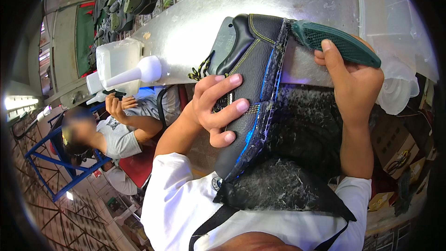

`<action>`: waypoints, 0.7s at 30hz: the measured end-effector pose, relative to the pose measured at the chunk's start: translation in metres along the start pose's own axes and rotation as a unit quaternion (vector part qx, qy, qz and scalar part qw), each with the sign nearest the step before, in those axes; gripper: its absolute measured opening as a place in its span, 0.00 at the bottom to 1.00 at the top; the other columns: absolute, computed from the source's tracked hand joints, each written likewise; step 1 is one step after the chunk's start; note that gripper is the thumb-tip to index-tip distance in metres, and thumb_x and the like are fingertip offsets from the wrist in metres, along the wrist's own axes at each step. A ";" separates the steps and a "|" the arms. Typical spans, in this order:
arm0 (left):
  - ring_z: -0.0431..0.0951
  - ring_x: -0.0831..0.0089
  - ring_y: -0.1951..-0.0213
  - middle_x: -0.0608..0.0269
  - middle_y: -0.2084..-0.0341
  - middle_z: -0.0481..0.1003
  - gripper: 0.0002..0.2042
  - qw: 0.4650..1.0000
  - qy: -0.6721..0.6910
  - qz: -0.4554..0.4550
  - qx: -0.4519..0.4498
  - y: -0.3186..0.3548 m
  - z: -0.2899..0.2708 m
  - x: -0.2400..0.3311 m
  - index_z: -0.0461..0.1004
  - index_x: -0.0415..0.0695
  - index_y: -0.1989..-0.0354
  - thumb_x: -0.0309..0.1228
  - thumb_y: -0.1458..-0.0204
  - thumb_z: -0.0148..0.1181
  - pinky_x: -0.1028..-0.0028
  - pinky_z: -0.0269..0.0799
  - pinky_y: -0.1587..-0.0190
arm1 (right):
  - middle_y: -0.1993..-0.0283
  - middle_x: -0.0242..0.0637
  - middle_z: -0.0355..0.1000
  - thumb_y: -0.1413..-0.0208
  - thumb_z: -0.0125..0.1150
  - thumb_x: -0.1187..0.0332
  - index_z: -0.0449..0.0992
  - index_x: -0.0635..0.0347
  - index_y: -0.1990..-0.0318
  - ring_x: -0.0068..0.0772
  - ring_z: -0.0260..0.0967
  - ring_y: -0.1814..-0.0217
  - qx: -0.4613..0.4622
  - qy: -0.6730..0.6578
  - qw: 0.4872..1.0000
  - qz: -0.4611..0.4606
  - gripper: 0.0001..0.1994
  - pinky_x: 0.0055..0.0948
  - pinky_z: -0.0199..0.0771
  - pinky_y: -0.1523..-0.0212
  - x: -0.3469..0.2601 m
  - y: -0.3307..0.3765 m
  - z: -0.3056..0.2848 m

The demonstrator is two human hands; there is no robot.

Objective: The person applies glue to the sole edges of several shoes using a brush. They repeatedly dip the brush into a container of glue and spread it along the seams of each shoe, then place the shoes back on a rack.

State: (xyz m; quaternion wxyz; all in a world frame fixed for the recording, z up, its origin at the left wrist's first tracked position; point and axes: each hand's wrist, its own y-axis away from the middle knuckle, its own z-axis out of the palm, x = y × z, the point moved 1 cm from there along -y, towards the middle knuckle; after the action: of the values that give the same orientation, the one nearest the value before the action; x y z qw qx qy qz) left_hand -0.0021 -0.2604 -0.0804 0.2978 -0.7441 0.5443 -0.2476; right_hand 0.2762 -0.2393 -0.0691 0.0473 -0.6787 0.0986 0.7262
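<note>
A black leather shoe upper (251,72) with yellow stitching is held on its side in front of me, toe toward my body and heel away. A blue line runs along its lower edge. From its opening sticks out a grey-green shoe last (224,42), with a dark lace (203,69) beside it. My left hand (218,107) is closed around the upper's middle, fingers spread over the leather. Pinched in my right hand (350,76) is a brush with a dark green ridged handle (341,42). Its dark tip touches the bottom edge near the heel.
A metal worktable (186,23) stretches ahead. On its left are a translucent tub (121,51) and a white long-necked plastic bottle (139,71). Shoes (123,7) hang on a rack behind. A co-worker (123,132) sits left. A cloudy plastic sheet (388,23) and cardboard box (395,155) are right.
</note>
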 end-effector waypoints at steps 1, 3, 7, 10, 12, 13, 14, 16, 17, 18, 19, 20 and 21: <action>0.79 0.43 0.51 0.58 0.43 0.71 0.28 1.000 -0.001 0.001 0.002 0.001 0.000 0.000 0.48 0.60 0.33 0.34 0.38 0.53 0.53 0.70 0.54 | 0.61 0.46 0.79 0.41 0.65 0.79 0.76 0.78 0.54 0.29 0.81 0.62 -0.001 -0.004 1.000 -0.007 0.10 0.27 0.84 0.59 0.000 0.001 0.000; 0.79 0.43 0.51 0.57 0.43 0.71 0.28 1.000 -0.004 0.003 0.006 0.003 0.001 -0.001 0.48 0.60 0.33 0.34 0.38 0.53 0.52 0.70 0.54 | 0.58 0.49 0.79 0.41 0.64 0.80 0.76 0.77 0.54 0.30 0.80 0.61 -0.065 0.027 0.996 -0.046 0.10 0.27 0.83 0.59 -0.004 0.008 -0.008; 0.79 0.43 0.51 0.57 0.43 0.71 0.28 1.000 0.002 -0.001 -0.005 -0.002 -0.002 0.000 0.48 0.60 0.32 0.34 0.38 0.53 0.53 0.70 0.54 | 0.54 0.55 0.77 0.42 0.61 0.84 0.76 0.77 0.54 0.33 0.79 0.59 -0.198 0.005 0.960 -0.197 0.09 0.29 0.82 0.58 0.002 0.010 -0.023; 0.79 0.43 0.51 0.58 0.43 0.72 0.29 1.000 0.000 0.005 -0.009 -0.004 -0.002 -0.001 0.48 0.60 0.32 0.34 0.38 0.54 0.53 0.70 0.54 | 0.52 0.58 0.76 0.43 0.61 0.85 0.76 0.76 0.53 0.34 0.78 0.60 -0.253 -0.055 0.949 -0.180 0.11 0.29 0.81 0.59 0.002 0.013 -0.027; 0.79 0.43 0.51 0.58 0.43 0.72 0.29 1.000 -0.004 0.014 -0.004 -0.003 0.001 -0.003 0.48 0.60 0.32 0.33 0.39 0.55 0.54 0.71 0.55 | 0.52 0.58 0.76 0.45 0.62 0.84 0.76 0.76 0.53 0.34 0.78 0.61 -0.278 -0.071 0.943 -0.168 0.11 0.29 0.81 0.60 0.001 0.015 -0.029; 0.79 0.43 0.52 0.58 0.43 0.72 0.30 1.000 -0.008 0.020 -0.001 -0.004 0.000 -0.003 0.48 0.60 0.32 0.33 0.39 0.56 0.55 0.71 0.55 | 0.53 0.58 0.76 0.45 0.62 0.83 0.76 0.76 0.54 0.34 0.78 0.62 -0.286 -0.077 0.942 -0.160 0.11 0.28 0.81 0.61 0.001 0.017 -0.031; 0.79 0.43 0.52 0.59 0.43 0.72 0.30 1.000 -0.007 0.014 -0.020 -0.007 -0.003 -0.002 0.48 0.60 0.32 0.33 0.40 0.57 0.56 0.72 0.57 | 0.54 0.58 0.76 0.46 0.62 0.82 0.76 0.76 0.55 0.34 0.78 0.63 -0.291 -0.077 0.942 -0.152 0.11 0.28 0.80 0.61 -0.002 0.019 -0.032; 0.80 0.44 0.52 0.59 0.43 0.73 0.30 0.999 -0.010 0.018 -0.033 -0.010 -0.006 -0.003 0.48 0.60 0.32 0.32 0.40 0.57 0.56 0.72 0.57 | 0.57 0.57 0.77 0.48 0.63 0.81 0.77 0.76 0.56 0.34 0.78 0.64 -0.302 -0.069 0.942 -0.132 0.12 0.28 0.80 0.63 -0.008 0.023 -0.035; 0.79 0.44 0.52 0.58 0.43 0.73 0.30 0.999 -0.011 0.018 -0.039 -0.011 -0.007 -0.002 0.49 0.61 0.33 0.32 0.40 0.57 0.56 0.73 0.58 | 0.58 0.56 0.77 0.49 0.63 0.80 0.77 0.76 0.57 0.34 0.78 0.65 -0.304 -0.061 0.940 -0.144 0.12 0.28 0.79 0.64 -0.010 0.024 -0.034; 0.79 0.44 0.52 0.58 0.43 0.73 0.30 0.999 -0.012 0.019 -0.045 -0.013 -0.007 -0.002 0.49 0.61 0.33 0.32 0.40 0.57 0.56 0.73 0.58 | 0.60 0.56 0.78 0.50 0.63 0.80 0.77 0.76 0.58 0.34 0.78 0.66 -0.305 -0.054 0.938 -0.156 0.12 0.29 0.79 0.64 -0.011 0.026 -0.035; 0.79 0.44 0.52 0.58 0.43 0.73 0.29 0.998 -0.012 0.020 -0.051 -0.014 -0.008 -0.002 0.49 0.61 0.34 0.32 0.40 0.57 0.56 0.74 0.59 | 0.62 0.55 0.78 0.51 0.63 0.79 0.77 0.76 0.59 0.35 0.78 0.67 -0.304 -0.045 0.932 -0.191 0.11 0.29 0.79 0.65 -0.012 0.028 -0.034; 0.79 0.44 0.52 0.58 0.43 0.73 0.29 0.998 -0.009 0.017 -0.058 -0.017 -0.008 -0.001 0.50 0.61 0.34 0.32 0.40 0.57 0.56 0.74 0.59 | 0.63 0.54 0.79 0.51 0.63 0.79 0.77 0.75 0.60 0.35 0.78 0.68 -0.300 -0.043 0.931 -0.204 0.11 0.29 0.79 0.66 -0.014 0.031 -0.034; 0.79 0.45 0.52 0.58 0.43 0.74 0.28 0.998 -0.006 0.016 -0.063 -0.019 -0.009 -0.001 0.50 0.61 0.35 0.32 0.40 0.57 0.56 0.74 0.59 | 0.65 0.53 0.79 0.52 0.63 0.78 0.77 0.75 0.60 0.36 0.78 0.69 -0.296 -0.040 0.929 -0.217 0.11 0.30 0.79 0.66 -0.016 0.034 -0.034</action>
State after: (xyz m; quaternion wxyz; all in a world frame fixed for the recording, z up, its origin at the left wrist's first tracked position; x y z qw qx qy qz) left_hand 0.0040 -0.2569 -0.0601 0.2577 -0.7544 0.5685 -0.2033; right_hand 0.3036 -0.2785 -0.0525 0.0048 -0.6371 -0.2729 0.7208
